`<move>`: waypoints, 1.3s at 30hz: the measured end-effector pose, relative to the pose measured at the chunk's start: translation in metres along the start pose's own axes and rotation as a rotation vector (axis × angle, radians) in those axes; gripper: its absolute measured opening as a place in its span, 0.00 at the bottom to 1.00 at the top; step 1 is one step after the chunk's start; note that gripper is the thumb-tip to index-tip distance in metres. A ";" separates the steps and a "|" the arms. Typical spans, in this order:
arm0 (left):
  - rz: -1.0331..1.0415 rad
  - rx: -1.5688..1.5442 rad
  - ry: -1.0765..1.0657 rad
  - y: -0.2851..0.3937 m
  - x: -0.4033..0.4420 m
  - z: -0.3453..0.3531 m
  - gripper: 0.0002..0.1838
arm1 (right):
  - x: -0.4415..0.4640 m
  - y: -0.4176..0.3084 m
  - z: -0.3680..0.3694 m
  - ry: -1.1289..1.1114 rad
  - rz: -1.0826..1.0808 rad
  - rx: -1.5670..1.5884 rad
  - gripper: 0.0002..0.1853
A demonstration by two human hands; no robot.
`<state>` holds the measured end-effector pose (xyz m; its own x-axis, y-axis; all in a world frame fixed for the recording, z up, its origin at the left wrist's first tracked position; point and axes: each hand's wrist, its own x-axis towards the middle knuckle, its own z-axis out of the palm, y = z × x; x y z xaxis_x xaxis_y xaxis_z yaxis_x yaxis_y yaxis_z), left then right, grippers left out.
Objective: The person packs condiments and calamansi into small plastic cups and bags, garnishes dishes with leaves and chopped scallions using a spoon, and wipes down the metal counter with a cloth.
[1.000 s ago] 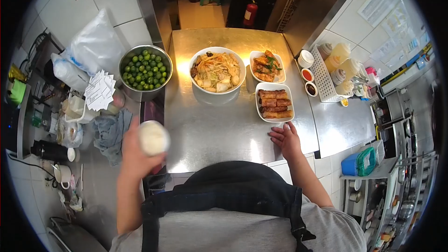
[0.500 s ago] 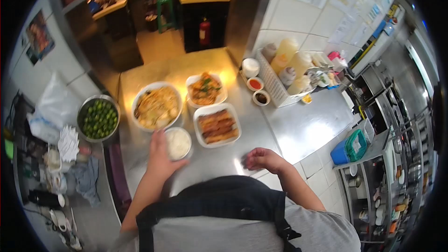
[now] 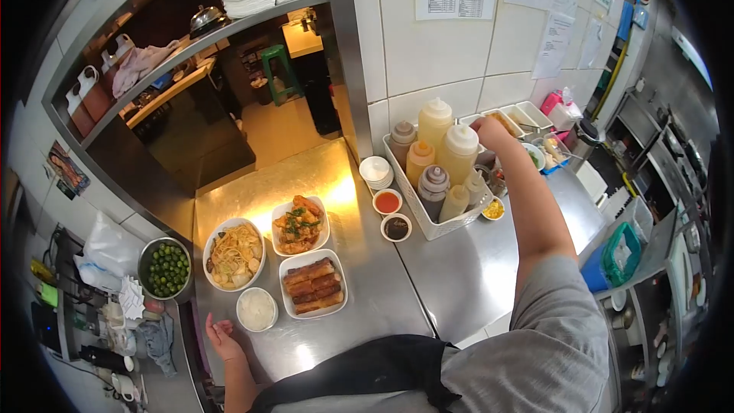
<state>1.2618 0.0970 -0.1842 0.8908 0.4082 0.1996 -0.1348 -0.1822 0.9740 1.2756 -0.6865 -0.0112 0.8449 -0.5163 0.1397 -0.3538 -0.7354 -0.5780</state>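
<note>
My left hand (image 3: 224, 339) hovers by the counter's left edge with nothing in it, its fingers loosely apart. Just right of it stands a bowl of white rice (image 3: 257, 310), untouched. Behind the rice are a bowl of noodles (image 3: 235, 255), a square dish of fried rolls (image 3: 313, 286) and a dish of orange-coated food with green garnish (image 3: 300, 226). My right hand (image 3: 494, 134) reaches to the back of the white basket (image 3: 449, 225), beside the squeeze bottles (image 3: 461, 151) and near the small white trays (image 3: 527, 115). Its fingertips are hidden behind a bottle.
Small cups of red sauce (image 3: 388, 201) and dark sauce (image 3: 397, 228) sit left of the basket, by stacked white cups (image 3: 375, 170). A metal bowl of green citrus (image 3: 166, 268) stands at left. A blue bin (image 3: 604, 264) is at right.
My left hand has let go of the rice bowl and drawn back to the left. My right hand has gone from the counter's front up to the basket. The view has turned rightward and up.
</note>
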 end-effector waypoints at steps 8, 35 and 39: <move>-0.007 0.092 -0.052 -0.003 0.003 -0.004 0.19 | 0.050 0.027 0.069 -0.518 0.216 -0.235 0.15; -0.040 0.160 -0.056 -0.004 0.004 -0.004 0.14 | -0.014 0.016 -0.001 -0.282 -0.506 -0.892 0.06; -0.065 0.025 -0.021 -0.009 0.002 -0.009 0.13 | -0.029 0.018 -0.035 -0.049 -0.508 -0.628 0.05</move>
<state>1.2606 0.1075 -0.1912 0.9062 0.4014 0.1332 -0.0656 -0.1779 0.9819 1.2309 -0.7004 0.0026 0.9744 -0.0438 0.2205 -0.0690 -0.9918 0.1080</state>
